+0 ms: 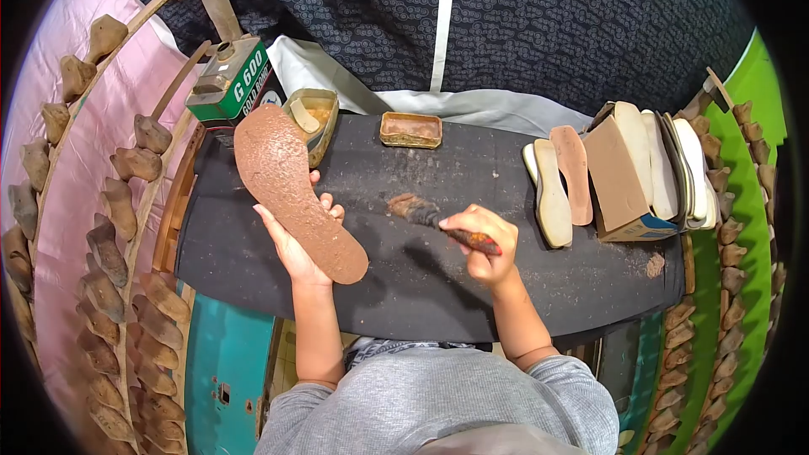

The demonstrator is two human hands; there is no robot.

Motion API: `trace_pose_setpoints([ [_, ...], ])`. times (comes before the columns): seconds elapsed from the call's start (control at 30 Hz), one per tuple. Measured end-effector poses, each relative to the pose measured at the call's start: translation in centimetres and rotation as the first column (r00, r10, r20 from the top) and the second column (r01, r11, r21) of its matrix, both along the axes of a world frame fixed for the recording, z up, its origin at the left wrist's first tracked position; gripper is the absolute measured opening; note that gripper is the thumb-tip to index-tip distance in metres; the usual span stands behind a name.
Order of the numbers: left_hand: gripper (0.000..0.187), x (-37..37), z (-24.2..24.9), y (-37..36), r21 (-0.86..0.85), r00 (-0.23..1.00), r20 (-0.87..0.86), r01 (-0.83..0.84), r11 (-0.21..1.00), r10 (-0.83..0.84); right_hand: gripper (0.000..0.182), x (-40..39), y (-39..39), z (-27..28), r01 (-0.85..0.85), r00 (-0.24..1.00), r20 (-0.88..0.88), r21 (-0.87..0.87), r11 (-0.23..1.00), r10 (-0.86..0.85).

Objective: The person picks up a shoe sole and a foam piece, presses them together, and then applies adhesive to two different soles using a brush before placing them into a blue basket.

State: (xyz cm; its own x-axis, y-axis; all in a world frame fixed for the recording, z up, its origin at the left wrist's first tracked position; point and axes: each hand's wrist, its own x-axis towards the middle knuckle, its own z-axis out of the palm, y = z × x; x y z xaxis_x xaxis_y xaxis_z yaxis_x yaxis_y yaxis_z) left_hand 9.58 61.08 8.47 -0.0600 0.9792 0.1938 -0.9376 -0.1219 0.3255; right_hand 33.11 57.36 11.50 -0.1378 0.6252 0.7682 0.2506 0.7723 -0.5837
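Observation:
My left hand (297,254) grips a brown shoe sole (291,190) by its edge, thumb on the near side and fingertips showing past the far edge. The sole is tilted, and its upturned face looks rough, with a wet shine. In my right hand (487,240), closed around the dark, orange-flecked handle, is a brush (415,209). Its brownish bristles point left toward the sole, apart from it, above the dark tabletop. Behind the sole stands an open tin (322,145) with a yellowish substance and a pale flat piece in it.
A green G 600 can (227,84) stands at the back left. A shallow rectangular tin (410,130) sits at the table's back. On the right, pale soles (552,198) lie beside a cardboard box (624,177) holding several more. Racks of shoe lasts (105,253) flank both sides.

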Motion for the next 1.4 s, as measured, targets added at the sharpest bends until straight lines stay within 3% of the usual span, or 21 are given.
trace_pose_setpoints([
  [0.1, 0.064, 0.6, -0.4, -0.4, -0.054, 0.999, -0.037, 0.017, 0.998, -0.019, 0.045, 0.6, 2.5, -1.4, 0.097, 0.992, -0.062, -0.137, 0.986, -0.106],
  [0.13, 0.064, 0.9, -0.4, -0.6, -0.054, 0.999, -0.037, 0.017, 0.998, -0.019, 0.035, 0.4, 3.9, -1.3, 0.174, 0.982, -0.061, -0.085, 0.981, -0.179],
  [0.2, 0.064, 1.4, -0.5, -0.9, -0.120, 0.991, -0.121, 0.048, 0.992, -0.062, 0.032, 0.7, 7.3, -2.7, 0.201, 0.969, -0.116, -0.158, 0.967, -0.220],
  [0.27, 0.066, 1.8, -0.7, -1.1, -0.147, 0.989, -0.116, 0.071, 0.987, -0.089, 0.033, 0.9, 10.8, -4.0, 0.186, 0.972, -0.096, -0.246, 0.951, -0.215],
  [0.3, 0.066, 1.9, -1.1, -1.1, -0.161, 0.986, -0.113, 0.106, 0.981, -0.125, 0.034, 1.4, 12.4, -4.9, 0.242, 0.970, 0.043, -0.268, 0.932, -0.239],
  [0.33, 0.066, 2.0, -1.5, -1.2, -0.173, 0.980, -0.111, 0.143, 0.974, -0.163, 0.034, 1.6, 14.2, -6.4, 0.243, 0.970, 0.040, -0.268, 0.932, -0.242],
  [0.4, 0.068, 2.0, -2.0, -1.6, -0.180, 0.975, -0.142, 0.143, 0.973, -0.170, 0.032, 1.9, 17.6, -9.1, 0.311, 0.943, 0.140, -0.037, 0.950, -0.303],
  [0.5, 0.068, 1.9, -2.6, -1.8, -0.227, 0.970, -0.161, 0.144, 0.963, -0.183, 0.031, 2.5, 19.2, -11.0, 0.329, 0.937, 0.141, -0.062, 0.942, -0.318],
  [0.67, 0.067, 2.2, -2.2, -2.0, -0.274, 0.970, -0.185, 0.101, 0.956, -0.155, 0.028, 2.5, 18.6, -11.6, 0.332, 0.938, 0.137, -0.108, 0.937, -0.317],
  [0.73, 0.066, 2.2, -2.5, -1.8, -0.258, 0.968, -0.198, 0.102, 0.961, -0.155, 0.026, 2.6, 17.8, -11.6, 0.404, 0.889, 0.269, -0.082, 0.911, -0.370],
  [0.8, 0.066, 2.3, -2.6, -1.8, -0.241, 0.965, -0.210, 0.102, 0.965, -0.154, 0.026, 2.5, 17.0, -11.5, 0.399, 0.899, 0.236, -0.090, 0.912, -0.370],
  [0.9, 0.066, 2.7, -2.4, -1.9, -0.237, 0.958, -0.253, 0.076, 0.968, -0.137, 0.033, 2.6, 16.0, -11.4, 0.423, 0.882, 0.261, -0.075, 0.903, -0.392],
  [0.97, 0.066, 3.0, -2.1, -2.0, -0.263, 0.944, -0.302, 0.050, 0.964, -0.131, 0.040, 2.7, 15.0, -10.7, 0.488, 0.813, 0.364, 0.000, 0.873, -0.454],
  [1.13, 0.064, 3.2, -2.5, -2.2, -0.275, 0.931, -0.345, 0.024, 0.961, -0.122, 0.040, 1.0, 9.6, -7.4, 0.622, 0.720, 0.354, 0.051, 0.781, -0.597],
  [1.2, 0.063, 3.4, -2.8, -2.3, -0.270, 0.921, -0.372, 0.014, 0.963, -0.118, 0.035, -0.9, 6.5, -5.6, 0.435, 0.900, 0.113, -0.274, 0.858, -0.421],
  [1.23, 0.062, 3.6, -2.9, -2.3, -0.287, 0.899, -0.421, -0.007, 0.958, -0.119, 0.034, -1.7, 5.4, -5.5, 0.213, 0.966, -0.033, -0.457, 0.863, -0.256],
  [1.3, 0.061, 4.0, -2.9, -2.5, -0.303, 0.875, -0.467, -0.026, 0.952, -0.125, 0.037, -3.0, 3.6, -4.9, -0.236, 0.937, -0.349, -0.627, 0.742, 0.003],
  [1.4, 0.054, 4.9, -2.5, -2.8, -0.205, 0.839, -0.541, -0.068, 0.976, -0.055, 0.041, -4.1, 2.3, -4.1, -0.475, 0.841, -0.539, -0.701, 0.532, 0.041],
])
